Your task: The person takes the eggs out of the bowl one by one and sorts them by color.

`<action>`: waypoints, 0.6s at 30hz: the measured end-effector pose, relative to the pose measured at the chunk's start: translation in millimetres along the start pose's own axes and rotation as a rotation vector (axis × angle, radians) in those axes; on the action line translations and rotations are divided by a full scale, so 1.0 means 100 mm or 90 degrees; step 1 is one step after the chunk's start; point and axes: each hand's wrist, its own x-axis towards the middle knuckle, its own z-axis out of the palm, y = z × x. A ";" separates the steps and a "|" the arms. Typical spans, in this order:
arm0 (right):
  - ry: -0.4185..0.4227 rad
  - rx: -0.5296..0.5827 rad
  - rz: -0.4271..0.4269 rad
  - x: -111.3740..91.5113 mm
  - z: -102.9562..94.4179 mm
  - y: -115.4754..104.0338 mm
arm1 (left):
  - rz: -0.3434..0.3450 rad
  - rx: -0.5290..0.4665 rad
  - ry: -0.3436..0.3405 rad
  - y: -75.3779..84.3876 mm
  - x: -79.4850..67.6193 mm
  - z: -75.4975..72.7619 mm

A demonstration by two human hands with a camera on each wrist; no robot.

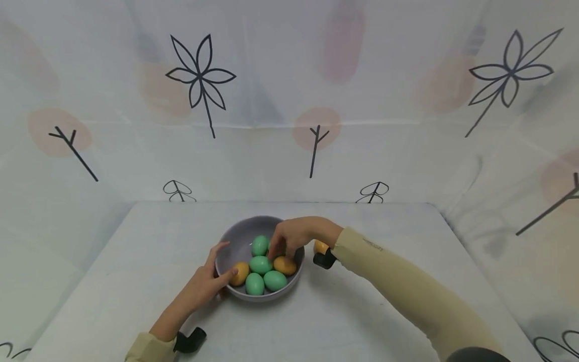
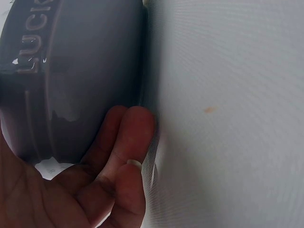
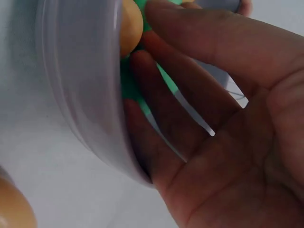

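Inside the gray bowl (image 1: 259, 297), the middle green egg (image 1: 260, 265) lies crosswise just left of the nearer right hand's (image 1: 293, 235) bent fingers (can't tell if they've got anything), left hand (image 1: 204, 285) gripping the bowl.

Pale yellow sleeves (image 1: 402, 286), black wrist cameras (image 1: 193, 340).

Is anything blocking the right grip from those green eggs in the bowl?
Nothing visible stands in the way: the right grip reaches into the open bowl, down among the green eggs. The loose orange egg lies outside, to the bowl's right, not between them.
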 end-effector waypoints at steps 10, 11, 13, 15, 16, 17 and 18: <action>-0.055 -0.102 0.108 0.12 0.02 -0.08 | 0.006 0.000 0.002 0.02 0.00 -0.01; -0.053 -0.110 0.118 0.12 0.03 -0.08 | 0.008 0.001 0.001 0.01 0.00 0.00; -0.046 -0.119 0.132 0.13 0.04 -0.08 | 0.010 0.001 0.002 0.01 0.00 0.00; -0.042 -0.124 0.134 0.14 0.05 -0.08 | 0.009 0.004 0.002 0.02 0.00 0.00; -0.042 -0.125 0.134 0.14 0.06 -0.08 | 0.007 0.004 0.001 0.01 0.00 0.00; -0.042 -0.126 0.133 0.14 0.06 -0.08 | 0.008 0.002 0.000 0.02 0.00 0.00; -0.043 -0.125 0.131 0.14 0.05 -0.08 | 0.006 0.003 0.000 0.02 0.00 0.00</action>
